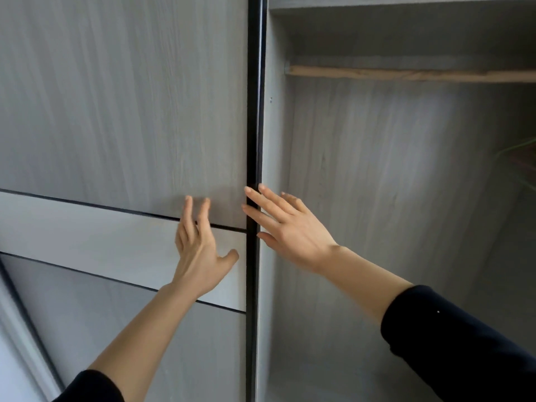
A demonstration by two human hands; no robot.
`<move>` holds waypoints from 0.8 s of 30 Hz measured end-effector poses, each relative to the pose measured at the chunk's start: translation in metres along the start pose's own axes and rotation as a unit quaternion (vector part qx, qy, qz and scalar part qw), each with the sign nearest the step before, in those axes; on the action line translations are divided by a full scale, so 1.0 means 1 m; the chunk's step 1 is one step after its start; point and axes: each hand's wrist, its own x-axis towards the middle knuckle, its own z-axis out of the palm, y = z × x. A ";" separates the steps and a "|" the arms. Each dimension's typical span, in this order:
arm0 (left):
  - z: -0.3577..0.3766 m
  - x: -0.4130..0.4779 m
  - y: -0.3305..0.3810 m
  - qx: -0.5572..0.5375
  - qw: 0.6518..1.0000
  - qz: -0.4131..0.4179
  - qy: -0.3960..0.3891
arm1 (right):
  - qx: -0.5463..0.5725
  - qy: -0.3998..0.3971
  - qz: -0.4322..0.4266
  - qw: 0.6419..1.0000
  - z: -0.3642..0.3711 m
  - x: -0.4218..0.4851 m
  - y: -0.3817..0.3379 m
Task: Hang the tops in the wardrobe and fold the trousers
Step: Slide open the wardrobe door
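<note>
A: At the black edge of the wardrobe door: hands?
B: Item: left hand, fingers spread, against the door. Item: right hand, fingers straight, on the edge.
A: Open compartment?
B: Wooden rail across its top.

The grey wood-grain sliding door and grey wardrobe back panel have a smooth matt laminate-like finish, the black vertical edge strip is smooth and slightly glossy, the pale hanging rail is bare wood, and the dark sleeve is matt cloth.
</note>
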 end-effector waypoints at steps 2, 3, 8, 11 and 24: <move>0.001 -0.004 0.029 -0.035 0.995 0.070 0.060 | 0.027 0.015 0.033 0.999 -0.011 -0.015 0.017; 0.004 -0.003 0.047 -0.049 0.991 0.101 0.078 | 0.024 0.008 0.051 0.998 -0.017 -0.024 0.028; 0.038 0.024 0.138 -0.030 0.971 0.215 0.098 | -0.028 -0.061 0.132 0.989 -0.050 -0.080 0.089; 0.069 0.051 0.195 -0.034 0.970 0.235 0.049 | -0.064 -0.102 0.184 0.976 -0.070 -0.113 0.131; 0.173 0.153 0.440 -0.053 0.950 0.307 0.018 | -0.236 -0.181 0.316 0.901 -0.171 -0.225 0.341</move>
